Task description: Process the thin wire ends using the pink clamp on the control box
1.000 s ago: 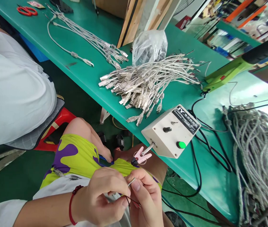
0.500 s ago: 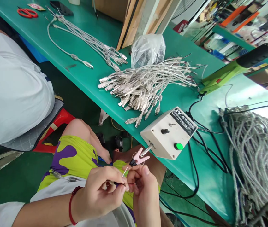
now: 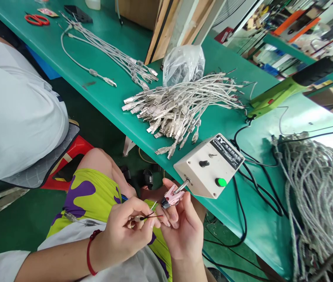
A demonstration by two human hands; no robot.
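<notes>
Green workbench (image 3: 116, 43) runs diagonally above the lap where both hands work. Left hand (image 3: 125, 235), a red cord at its wrist, is closed in a pinch on a thin cable end (image 3: 150, 216), its dark and pale wire strands pointing toward the right hand, apparently so they can be presented to the clip. Right hand (image 3: 182, 229) has thumb and forefinger closed on the pink clip (image 3: 172, 197), which sits on a metal shaft protruding from the beige control box (image 3: 210, 164) just beyond the fingers at the bench edge; the box carries a black knob and a green button. Farther out lies a loose pile of USB cable pieces (image 3: 178, 105), connectors fanned toward the worker, with a clear plastic bag (image 3: 183, 62) behind it, contents not discernible. Right of the hands, a thick bundle of grey cables (image 3: 319, 196) is heaped. Left, another person's white-clad body (image 3: 13, 117) sits beside red scissors (image 3: 37, 19).
</notes>
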